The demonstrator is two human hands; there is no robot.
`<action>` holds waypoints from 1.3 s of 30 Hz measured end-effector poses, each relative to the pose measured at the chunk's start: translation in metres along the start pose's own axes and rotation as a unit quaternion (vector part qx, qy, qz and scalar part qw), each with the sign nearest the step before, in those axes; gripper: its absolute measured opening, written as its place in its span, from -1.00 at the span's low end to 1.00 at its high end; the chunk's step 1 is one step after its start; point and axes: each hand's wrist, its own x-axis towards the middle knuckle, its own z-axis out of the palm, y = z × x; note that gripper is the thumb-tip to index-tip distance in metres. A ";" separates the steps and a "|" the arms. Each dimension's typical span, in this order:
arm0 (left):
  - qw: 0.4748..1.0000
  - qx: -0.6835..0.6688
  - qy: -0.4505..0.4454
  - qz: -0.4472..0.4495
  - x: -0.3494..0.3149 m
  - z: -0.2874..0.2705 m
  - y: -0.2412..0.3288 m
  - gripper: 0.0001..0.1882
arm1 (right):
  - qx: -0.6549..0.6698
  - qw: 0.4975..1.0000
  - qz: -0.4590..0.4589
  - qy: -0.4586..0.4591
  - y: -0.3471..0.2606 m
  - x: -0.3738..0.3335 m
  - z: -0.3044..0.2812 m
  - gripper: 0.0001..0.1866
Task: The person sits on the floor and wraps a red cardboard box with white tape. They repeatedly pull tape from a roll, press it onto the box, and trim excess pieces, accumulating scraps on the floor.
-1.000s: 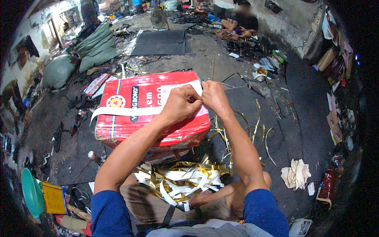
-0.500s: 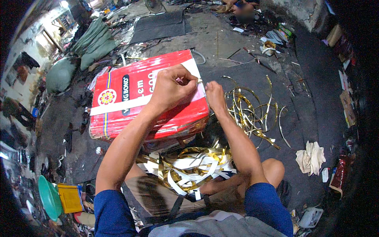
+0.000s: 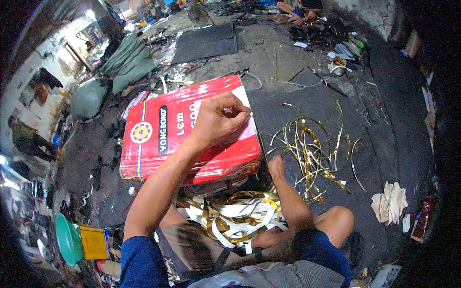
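Observation:
A red rectangular box [image 3: 180,132] with a yellow-and-white flower emblem stands in front of me. My left hand [image 3: 222,117] rests over its right part, thumb and finger pinched at the right edge. A thin gold-and-white strip [image 3: 262,139] shows there and runs down the box's right side. Beside the box's near right corner my right hand [image 3: 276,168] is closed, seemingly on that strip; its fingers are partly hidden. A heap of gold-and-white strips [image 3: 235,216] lies at my lap. Loose gold strips [image 3: 312,149] curl on the floor to the right.
On the right lies a crumpled beige cloth [image 3: 389,202]. A green basin [image 3: 67,240] and a yellow container [image 3: 93,242] stand lower left. Farther back are a dark mat [image 3: 206,43], green sacks [image 3: 90,98] and a fan [image 3: 198,14]. A person [image 3: 29,139] is at the far left.
The white strip that lay across the box's top is no longer there. My right hand has moved down and away from my left hand, toward me. The left stays at the box's edge.

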 end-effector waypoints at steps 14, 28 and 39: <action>0.953 0.174 -0.051 0.244 -0.009 -0.021 0.004 -0.75 | 0.001 0.993 0.117 -0.035 -0.002 -0.014 -0.028 -0.69; 0.946 0.177 -0.036 0.270 -0.006 -0.020 0.000 -0.83 | -0.152 0.982 -0.020 -0.108 0.042 -0.002 -0.004 -0.64; 0.946 0.170 -0.039 0.273 -0.004 -0.015 -0.002 -0.74 | -0.186 0.976 -0.103 -0.054 0.077 -0.004 -0.007 -0.66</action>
